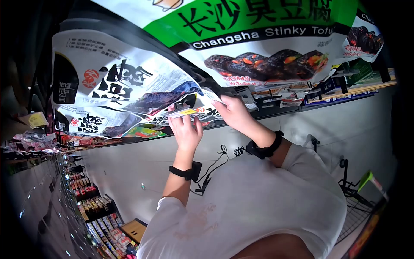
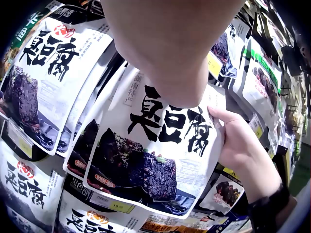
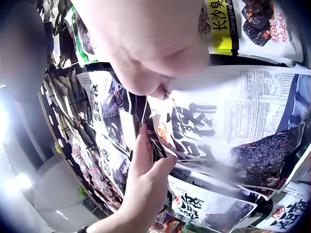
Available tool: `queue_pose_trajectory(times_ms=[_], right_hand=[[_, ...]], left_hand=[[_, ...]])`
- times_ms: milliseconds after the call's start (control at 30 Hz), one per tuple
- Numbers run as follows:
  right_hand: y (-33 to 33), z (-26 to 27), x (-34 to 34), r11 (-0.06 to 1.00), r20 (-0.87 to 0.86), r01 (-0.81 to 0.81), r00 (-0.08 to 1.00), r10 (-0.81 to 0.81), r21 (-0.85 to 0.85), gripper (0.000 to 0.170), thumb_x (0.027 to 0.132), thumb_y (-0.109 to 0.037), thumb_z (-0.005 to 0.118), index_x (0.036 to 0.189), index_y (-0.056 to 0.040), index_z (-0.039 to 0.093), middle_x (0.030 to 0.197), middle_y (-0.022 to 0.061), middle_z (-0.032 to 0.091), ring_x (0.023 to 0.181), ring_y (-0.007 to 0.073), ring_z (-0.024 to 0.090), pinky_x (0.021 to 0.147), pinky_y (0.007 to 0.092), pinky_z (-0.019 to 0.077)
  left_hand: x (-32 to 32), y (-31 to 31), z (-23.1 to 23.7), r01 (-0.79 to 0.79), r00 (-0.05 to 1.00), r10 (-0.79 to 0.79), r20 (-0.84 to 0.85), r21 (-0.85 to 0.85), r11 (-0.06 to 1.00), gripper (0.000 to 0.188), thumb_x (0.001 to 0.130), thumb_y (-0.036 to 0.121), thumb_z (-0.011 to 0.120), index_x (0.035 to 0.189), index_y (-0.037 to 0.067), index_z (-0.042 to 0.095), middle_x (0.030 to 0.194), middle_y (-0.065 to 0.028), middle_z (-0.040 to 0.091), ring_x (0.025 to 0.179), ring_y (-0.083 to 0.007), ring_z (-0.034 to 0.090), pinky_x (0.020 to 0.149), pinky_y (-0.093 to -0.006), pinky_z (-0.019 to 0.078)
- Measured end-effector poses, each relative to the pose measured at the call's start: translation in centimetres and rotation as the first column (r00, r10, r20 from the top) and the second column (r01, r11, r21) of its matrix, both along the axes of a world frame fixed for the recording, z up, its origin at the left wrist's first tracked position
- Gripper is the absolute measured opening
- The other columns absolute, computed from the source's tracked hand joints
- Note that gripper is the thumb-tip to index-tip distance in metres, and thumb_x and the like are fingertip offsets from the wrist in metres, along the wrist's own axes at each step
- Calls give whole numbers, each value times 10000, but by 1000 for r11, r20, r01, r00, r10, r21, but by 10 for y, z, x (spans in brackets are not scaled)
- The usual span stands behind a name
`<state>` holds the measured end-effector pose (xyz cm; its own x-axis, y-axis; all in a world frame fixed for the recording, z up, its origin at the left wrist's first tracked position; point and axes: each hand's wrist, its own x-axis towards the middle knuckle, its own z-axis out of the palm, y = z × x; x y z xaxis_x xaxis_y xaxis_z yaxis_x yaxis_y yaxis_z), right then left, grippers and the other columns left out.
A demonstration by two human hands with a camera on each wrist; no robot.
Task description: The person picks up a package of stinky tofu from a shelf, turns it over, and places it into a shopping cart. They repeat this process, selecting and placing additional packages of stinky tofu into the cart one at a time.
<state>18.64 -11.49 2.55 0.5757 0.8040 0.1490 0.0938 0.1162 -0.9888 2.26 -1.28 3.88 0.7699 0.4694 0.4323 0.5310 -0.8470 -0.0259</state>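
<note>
In the left wrist view, a white stinky tofu packet (image 2: 160,145) with black characters and a picture of dark tofu hangs in front of others. My right hand (image 1: 235,113) grips its edge, the thumb lying on the front face. My left hand (image 1: 187,133) is at the other edge. In the right wrist view the left hand (image 3: 146,170) has that edge between its thumb and fingers; the left wrist view hides these fingertips. A price tag (image 1: 183,113) overlaps the left fingers in the head view.
Large Changsha Stinky Tofu packets (image 1: 267,60) hang close overhead. More white packets (image 1: 120,73) fill the rack to the left. Grey floor (image 1: 129,172) lies below, with a black cable (image 1: 211,172) near my body. A shopping cart (image 1: 353,207) stands at the right.
</note>
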Motion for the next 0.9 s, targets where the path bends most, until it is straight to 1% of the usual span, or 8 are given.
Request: queue_pose_trajectory(times_ms=[300, 467, 567, 633, 700, 767, 800, 900], right_hand=[[4, -8, -7, 997, 23, 71, 997, -70, -10, 259, 867, -178, 575, 724, 30, 515, 568, 184, 494, 461, 283, 441, 459, 357, 363], [20, -22, -7, 991, -9, 131, 991, -131, -1, 266, 861, -198, 585, 722, 18, 517, 570, 200, 496, 460, 316, 439, 458, 374, 364], [36, -28, 2, 980, 72, 201, 977, -200, -4, 307, 863, -231, 584, 696, 21, 530, 568, 209, 502, 472, 348, 466, 464, 377, 374], [49, -37, 9, 977, 79, 205, 976, -201, -50, 319, 857, -241, 588, 709, 41, 574, 553, 219, 503, 479, 361, 503, 491, 392, 397], [56, -35, 15, 976, 122, 209, 972, -200, -61, 278, 856, -232, 575, 836, 43, 612, 646, 231, 563, 605, 383, 579, 580, 402, 445], [65, -37, 16, 954, 156, 282, 943, -295, 100, 290, 857, -231, 558, 963, 35, 609, 781, 233, 612, 774, 398, 608, 697, 404, 468], [64, -35, 17, 960, 214, 278, 936, -280, 37, 305, 849, -230, 558, 1003, 31, 596, 876, 225, 626, 867, 407, 591, 762, 403, 465], [58, -27, 18, 965, 199, 262, 946, -257, 5, 332, 847, -267, 569, 985, 33, 602, 848, 248, 616, 845, 420, 589, 734, 421, 466]], left_hand=[[9, -8, 9, 43, 999, -43, -12, 22, 999, 524, 746, 134, 608, 1226, -20, 464, 1183, -290, 422, 1204, -459, 341, 975, -531, 288], [21, -1, -6, 26, 1000, -25, 6, -78, 997, 673, 763, 166, 606, 1375, 74, 344, 1253, -308, 376, 1226, -456, 336, 980, -509, 312], [29, 0, -8, -17, 998, 30, 47, -263, 965, 667, 765, 136, 642, 1358, 44, 351, 1327, -335, 315, 1244, -489, 303, 1015, -465, 311], [34, 8, -8, 43, 997, -29, 66, -226, 973, 640, 771, 147, 652, 1340, 58, 373, 1340, -326, 306, 1232, -489, 318, 1011, -460, 318], [36, 16, -18, 64, 993, -40, 111, -230, 971, 607, 761, 141, 663, 1304, 61, 404, 1345, -313, 311, 1225, -490, 324, 1006, -473, 321], [41, 20, -23, 90, 982, -47, 180, -241, 966, 575, 752, 138, 671, 1269, 78, 426, 1322, -294, 351, 1200, -483, 347, 981, -485, 344], [41, 21, -22, 80, 982, -36, 187, -234, 969, 578, 749, 137, 673, 1268, 80, 424, 1317, -290, 358, 1195, -481, 352, 975, -486, 349], [44, 17, -17, 81, 983, -35, 178, -253, 964, 593, 741, 139, 665, 1279, 81, 421, 1273, -271, 413, 1173, -469, 371, 963, -483, 357]])
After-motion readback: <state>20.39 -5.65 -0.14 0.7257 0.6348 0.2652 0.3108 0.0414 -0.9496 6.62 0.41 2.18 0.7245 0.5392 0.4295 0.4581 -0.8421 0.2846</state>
